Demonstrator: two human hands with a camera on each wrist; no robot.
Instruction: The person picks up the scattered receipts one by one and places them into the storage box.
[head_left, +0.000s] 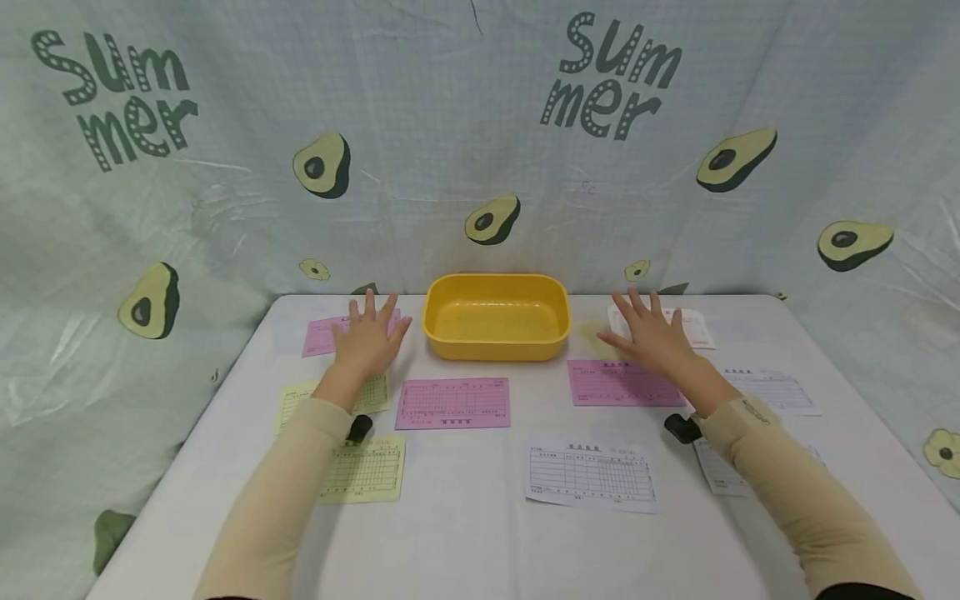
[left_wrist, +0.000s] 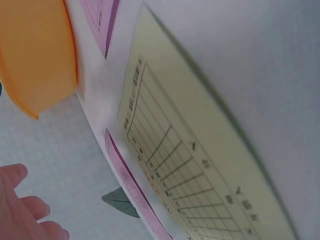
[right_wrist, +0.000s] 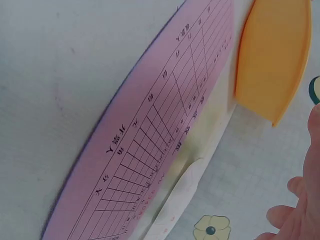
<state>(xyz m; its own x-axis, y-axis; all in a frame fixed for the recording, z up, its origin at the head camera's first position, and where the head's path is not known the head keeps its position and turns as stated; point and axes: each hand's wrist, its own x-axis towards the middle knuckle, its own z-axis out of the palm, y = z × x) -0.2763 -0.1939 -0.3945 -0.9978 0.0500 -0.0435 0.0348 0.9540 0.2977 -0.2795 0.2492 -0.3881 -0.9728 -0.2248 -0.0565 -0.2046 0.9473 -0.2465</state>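
My left hand [head_left: 366,340] is spread with straight fingers over the table's back left, overlapping a pink receipt slip [head_left: 318,337] in the head view. Below its wrist lie two yellow slips [head_left: 375,471], one partly hidden by the forearm. On the right, my right hand [head_left: 651,335] is likewise spread, over a pink slip [head_left: 626,385], a white slip [head_left: 697,331] and a pale yellow one [head_left: 596,340]. Neither hand holds anything. Between the hands stands a yellow plastic basin [head_left: 497,318] with nothing visible inside.
Another pink slip [head_left: 453,403] lies in front of the basin. White slips [head_left: 592,477] lie nearer the front and at the right, one partly under the right forearm in view. A curtain with avocado prints [head_left: 322,164] hangs behind the white table [head_left: 465,533].
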